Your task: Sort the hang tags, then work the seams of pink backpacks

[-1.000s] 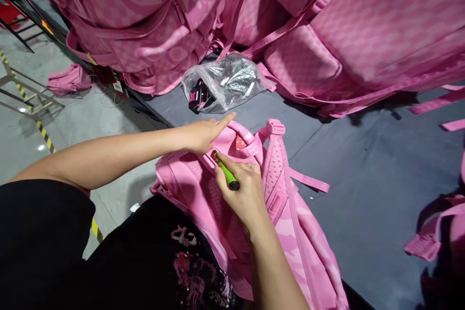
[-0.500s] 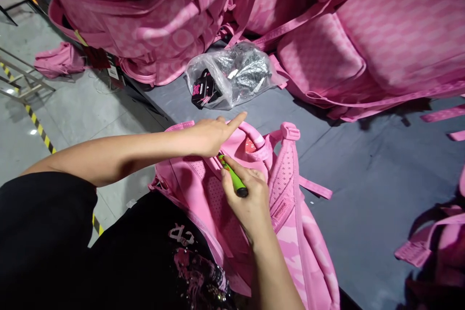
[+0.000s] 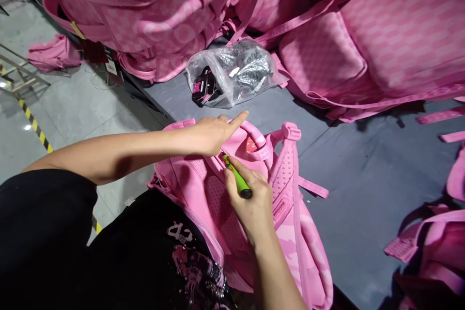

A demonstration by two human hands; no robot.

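A pink backpack [image 3: 286,193] lies in front of me, its perforated straps and padded back panel facing up. My left hand [image 3: 212,135] is closed on its upper part, with one finger stretched out to the right. Its other fingertips are hidden underneath. Between the thumb and fingers of my right hand [image 3: 252,198] is a green pen-shaped tool [image 3: 238,178] with a black end. Its thin dark tip points at the fabric beside my left hand. Right of that spot is the bag's top loop [image 3: 254,133], with a red patch under it.
Just beyond the backpack, a clear plastic bag [image 3: 250,70] holds silvery-black items and black tags on the grey table [image 3: 348,179]. Large pink bags [image 3: 407,34] stand along the back. More pink straps and bags [image 3: 436,242] lie at right. On the floor at left is another pink bag [image 3: 54,52].
The green tool and my right hand have shifted slightly right and down. My left hand stays nearly in place on the backpack. The view has turned slightly.
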